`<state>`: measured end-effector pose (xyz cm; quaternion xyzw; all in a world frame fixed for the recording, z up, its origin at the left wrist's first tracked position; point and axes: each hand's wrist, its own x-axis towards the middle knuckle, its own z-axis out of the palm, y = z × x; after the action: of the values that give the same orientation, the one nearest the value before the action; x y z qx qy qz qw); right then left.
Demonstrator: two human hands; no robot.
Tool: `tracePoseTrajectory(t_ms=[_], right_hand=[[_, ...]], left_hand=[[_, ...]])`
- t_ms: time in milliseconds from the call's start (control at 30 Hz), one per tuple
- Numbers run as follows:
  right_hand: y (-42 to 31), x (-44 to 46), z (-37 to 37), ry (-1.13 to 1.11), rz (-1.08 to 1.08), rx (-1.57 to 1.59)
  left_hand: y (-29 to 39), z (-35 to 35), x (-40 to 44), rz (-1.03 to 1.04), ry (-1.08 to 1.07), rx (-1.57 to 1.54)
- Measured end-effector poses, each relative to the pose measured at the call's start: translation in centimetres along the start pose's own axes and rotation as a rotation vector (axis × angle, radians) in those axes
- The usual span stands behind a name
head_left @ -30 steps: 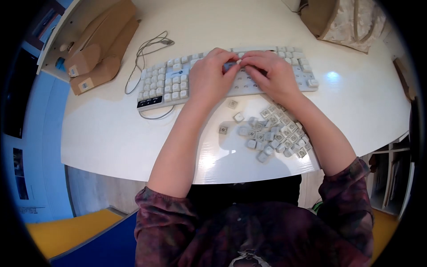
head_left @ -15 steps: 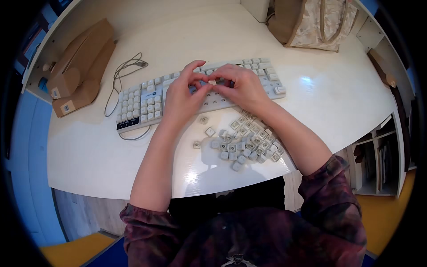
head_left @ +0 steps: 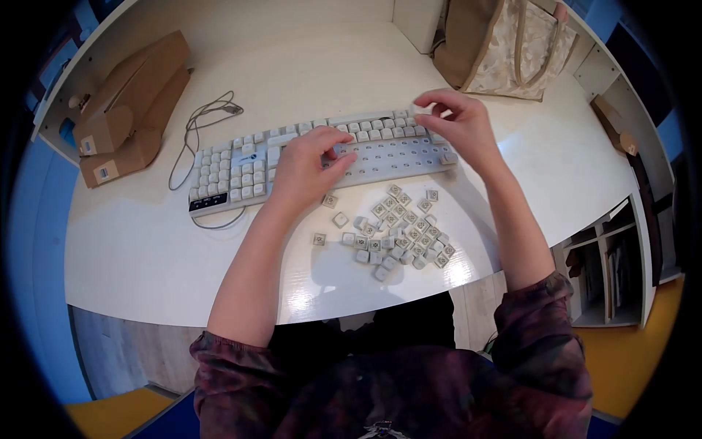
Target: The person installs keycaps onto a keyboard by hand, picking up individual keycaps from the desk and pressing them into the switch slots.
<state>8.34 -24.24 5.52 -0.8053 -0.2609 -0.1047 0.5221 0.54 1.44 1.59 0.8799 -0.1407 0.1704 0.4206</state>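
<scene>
A white keyboard (head_left: 252,157) lies across the desk, its number pad towards the left. Many keys are still capped, but several rows at its near right side show bare switches. My left hand (head_left: 307,164) rests over the keyboard's middle, thumb and forefinger apart with nothing visible between them. Beyond the keyboard's right part, my right hand (head_left: 464,132) pinches a white keycap (head_left: 422,110) between thumb and forefinger. Loose keycaps (head_left: 398,227) lie in a pile in front of the keyboard, many with their undersides up. A few sit apart at the pile's left.
A grey cable (head_left: 191,132) curls left of the keyboard. Brown cardboard packaging (head_left: 135,110) stands at the desk's left. A patterned bag (head_left: 512,55) is at the back right. Shelves (head_left: 610,267) stand below the desk's right edge.
My right hand has moved away from my left hand, to the right and back, with the keycap in its fingers. My left hand has stayed over the keyboard, its pinch now loosened.
</scene>
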Motion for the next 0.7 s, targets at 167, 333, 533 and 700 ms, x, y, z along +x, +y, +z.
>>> tracePoseTrajectory(t_ms=[167,333,533,700], right_hand=[[2.4,-1.6,-2.7,-0.048,0.185,-0.046],[3.5,-3.1,-3.0,-0.053,0.321,0.037],[3.1,-4.2,-2.9,-0.097,0.310,0.056],[2.5,-4.9,-2.1,-0.158,0.248,0.009]], left_hand=[[-0.1,0.2,-0.3,0.087,-0.019,0.130],[-0.1,0.2,-0.3,0.069,-0.028,0.160],[-0.4,0.4,-0.3,0.080,-0.018,0.164],[-0.3,0.4,-0.4,0.082,-0.020,0.153]])
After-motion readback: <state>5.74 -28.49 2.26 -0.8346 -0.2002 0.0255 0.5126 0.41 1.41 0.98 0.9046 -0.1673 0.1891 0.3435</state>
